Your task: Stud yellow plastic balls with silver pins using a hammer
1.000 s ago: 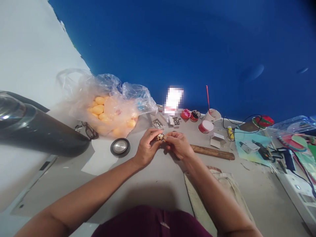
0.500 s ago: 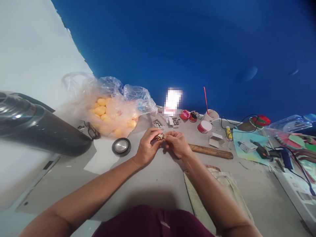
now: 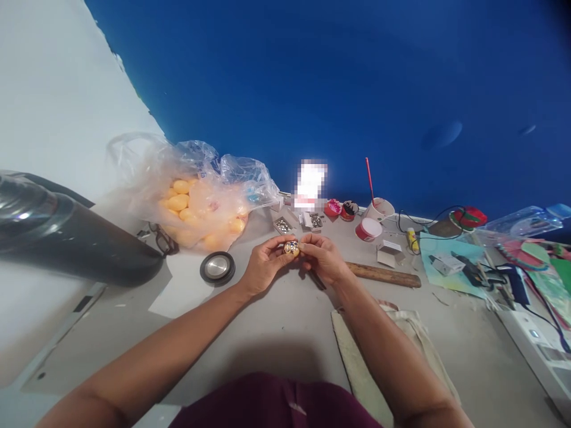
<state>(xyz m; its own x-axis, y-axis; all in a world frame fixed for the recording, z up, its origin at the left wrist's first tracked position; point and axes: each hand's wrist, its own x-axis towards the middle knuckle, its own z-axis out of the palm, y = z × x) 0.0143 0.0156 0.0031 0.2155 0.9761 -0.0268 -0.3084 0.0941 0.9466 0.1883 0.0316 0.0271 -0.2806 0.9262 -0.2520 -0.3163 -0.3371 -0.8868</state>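
Between my hands, over the middle of the table, is a small yellow egg-shaped piece studded with shiny silver bits. My left hand grips it from the left, between thumb and fingers. At its right side my right hand is closed in a pinch, fingertips against the egg; whatever they hold is too small to make out. Just beyond my hands are a small open box of shiny pieces and a second box of similar pieces. A hammer with a wooden handle lies beside my right hand, partly hidden by it.
On the left are a plastic bag of yellow eggs, a dark flask, eyeglasses and a round black-rimmed lid. A red-and-white tub stands at the back. Folded cloth lies beneath my right forearm.
The egg has turned a little in my fingers, showing more of its yellow surface and studs. Both hands stay nearly in place; the view has shifted slightly.
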